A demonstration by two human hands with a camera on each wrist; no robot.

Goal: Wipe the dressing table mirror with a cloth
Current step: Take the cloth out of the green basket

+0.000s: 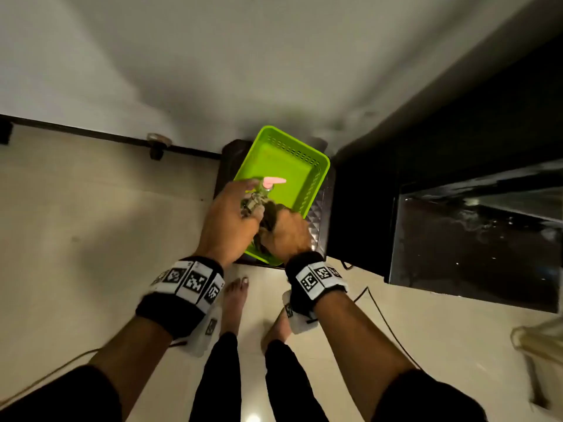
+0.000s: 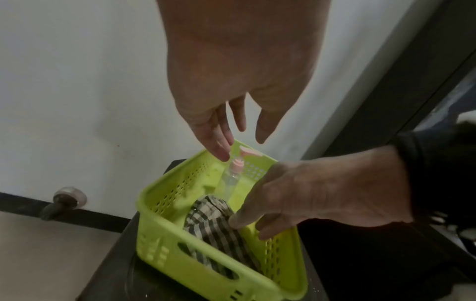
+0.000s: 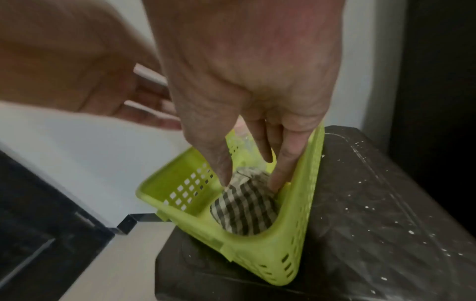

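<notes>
Lime-green basket (image 2: 165,240), black-and-white checked cloth (image 2: 213,226)

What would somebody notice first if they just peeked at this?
The bright green basket, sitting on a dark stand by the white wall. Inside it, the right hand reaches down onto a checked cloth, and the left hand hovers open over a clear pump bottle with a pink top.

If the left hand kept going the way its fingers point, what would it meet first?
Most likely the pink pump head of the clear bottle in the green basket; the left hand's fingertips already hover beside it.
</notes>
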